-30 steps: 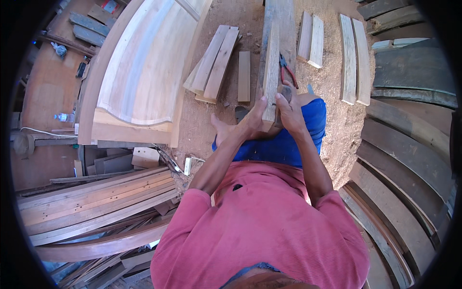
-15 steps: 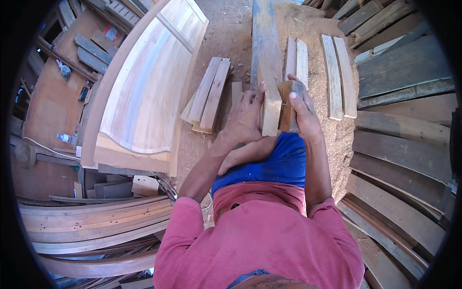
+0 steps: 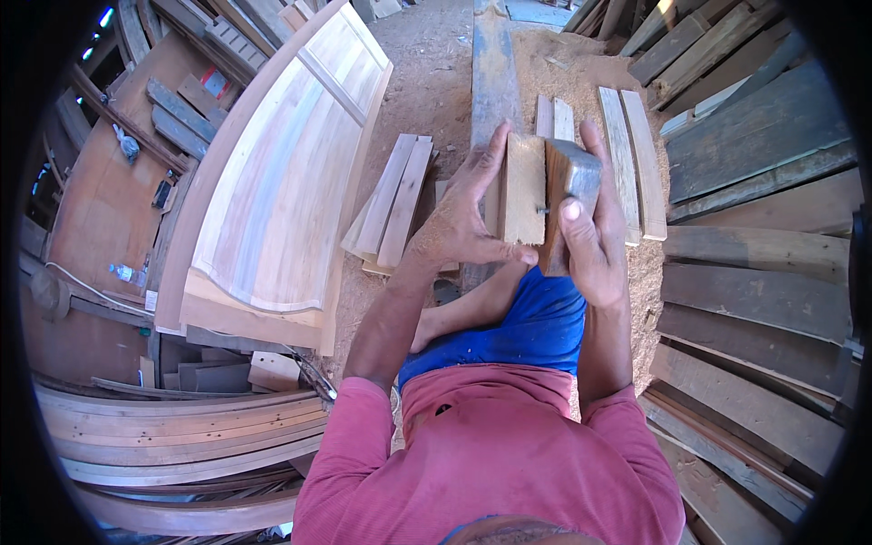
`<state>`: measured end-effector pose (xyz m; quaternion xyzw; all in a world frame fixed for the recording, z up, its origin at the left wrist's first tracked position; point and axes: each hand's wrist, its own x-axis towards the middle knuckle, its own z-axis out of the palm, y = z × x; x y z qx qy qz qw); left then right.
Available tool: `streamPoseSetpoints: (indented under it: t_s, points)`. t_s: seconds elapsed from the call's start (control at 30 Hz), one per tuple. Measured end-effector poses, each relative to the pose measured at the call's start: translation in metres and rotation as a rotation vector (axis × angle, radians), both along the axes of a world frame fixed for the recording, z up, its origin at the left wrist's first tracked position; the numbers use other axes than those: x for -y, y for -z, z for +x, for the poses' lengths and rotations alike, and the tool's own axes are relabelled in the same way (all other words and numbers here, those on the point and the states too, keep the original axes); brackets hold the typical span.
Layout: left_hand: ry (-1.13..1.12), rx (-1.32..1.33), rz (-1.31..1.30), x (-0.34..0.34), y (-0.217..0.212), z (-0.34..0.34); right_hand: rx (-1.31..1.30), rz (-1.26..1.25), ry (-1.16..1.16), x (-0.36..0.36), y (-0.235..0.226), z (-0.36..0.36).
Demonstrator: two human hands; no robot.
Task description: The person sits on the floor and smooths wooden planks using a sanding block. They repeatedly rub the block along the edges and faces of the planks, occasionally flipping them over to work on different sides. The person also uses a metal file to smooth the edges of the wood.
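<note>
My left hand (image 3: 459,213) spans a pale wooden board (image 3: 524,191), fingers at its far end and thumb at the near end. The board's sawn end faces up toward me. Wrapped around a dark brown wooden block (image 3: 572,173) with a worn, rounded top is my right hand (image 3: 599,236), its thumb lying on the near face. The block stands close against the right side of the board. Between the two shows a small dark pin-like bit; I cannot make out which piece it belongs to. Both pieces are above my lap, over blue shorts (image 3: 536,318).
A large wooden door panel (image 3: 263,182) leans at the left. Short strips (image 3: 395,200) are stacked beside it. A long bench plank (image 3: 493,73) runs ahead. More strips (image 3: 631,163) lie on sawdust at the right, with stacked dark boards (image 3: 754,291) beyond.
The board and the brown block have been raised toward me and tilted, so the board's end now faces up. My left hand has opened wider around the board, and the block sits closer against it.
</note>
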<state>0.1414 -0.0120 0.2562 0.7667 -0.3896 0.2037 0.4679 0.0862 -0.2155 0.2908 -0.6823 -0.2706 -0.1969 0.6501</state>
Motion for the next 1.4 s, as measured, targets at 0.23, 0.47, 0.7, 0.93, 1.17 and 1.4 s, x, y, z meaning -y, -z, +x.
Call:
streamPoseSetpoints:
  t_s: [0.23, 0.47, 0.7, 0.93, 1.17, 1.4]
  points:
    - [0.033, 0.036, 0.048, 0.007, -0.006, 0.0, -0.034, -0.125, 0.145, -0.001, -0.008, 0.003]
    - [0.04, -0.026, 0.02, 0.005, -0.007, 0.007, -0.038, -0.217, 0.131, 0.002, -0.03, 0.032]
    - [-0.012, -0.043, -0.037, -0.008, -0.009, 0.02, -0.203, -0.226, 0.005, -0.007, 0.001, 0.005]
    - [-0.02, -0.053, -0.018, -0.003, -0.006, 0.024, -0.159, -0.035, -0.071, 0.008, -0.02, 0.004]
    - [-0.022, 0.035, 0.01, 0.004, -0.004, 0.026, -0.09, -0.208, 0.055, 0.002, -0.023, 0.002]
    - [0.011, -0.051, 0.06, 0.011, -0.016, 0.015, -0.07, -0.224, 0.154, 0.007, -0.032, 0.025]
